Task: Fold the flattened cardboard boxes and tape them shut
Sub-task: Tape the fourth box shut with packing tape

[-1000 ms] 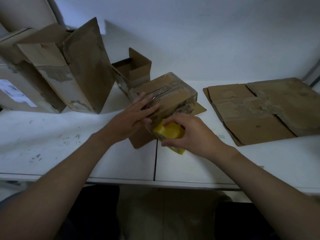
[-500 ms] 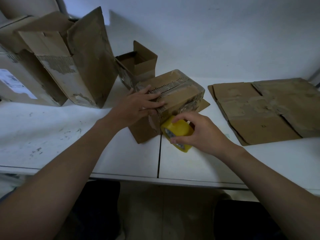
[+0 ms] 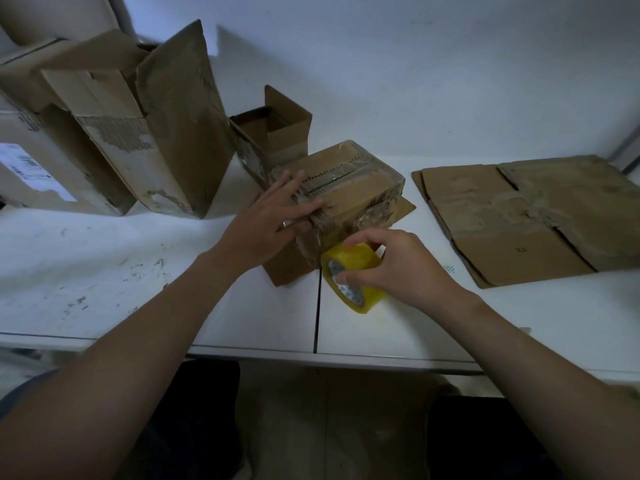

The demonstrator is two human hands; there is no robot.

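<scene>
Head view, looking down on a white table (image 3: 138,271). A small folded cardboard box (image 3: 349,188) is shown near the middle of the table, just beyond the dark seam (image 3: 316,306) between two tabletop panels. Its upper face is crossed by strips of clear tape, and one loose flap is seen spread on the table beneath its near corner.

The left hand (image 3: 273,220) is laid flat on the box's left upper face, fingers straight and spread, with a ring (image 3: 284,223) visible on one finger. The right hand (image 3: 398,268) is curled round a roll of yellow tape (image 3: 353,275) – thumb at the near rim, fingers over the top. The roll is held on edge against the near lower corner of the box, and its lower rim appears to meet the table.

Behind the box, touching or just beside it, an open small carton (image 3: 277,133) is seen with its flaps raised. To the left a tall opened carton (image 3: 156,126) is stood on the table with torn flaps, and at the far left a carton bearing a white label (image 3: 34,168) is partly cut off by the frame.

At the right, well apart from the hands, flattened cardboard sheets (image 3: 526,220) are shown lying flat – the unfolded stock. A pale wall (image 3: 415,81) is seen behind the table.
</scene>
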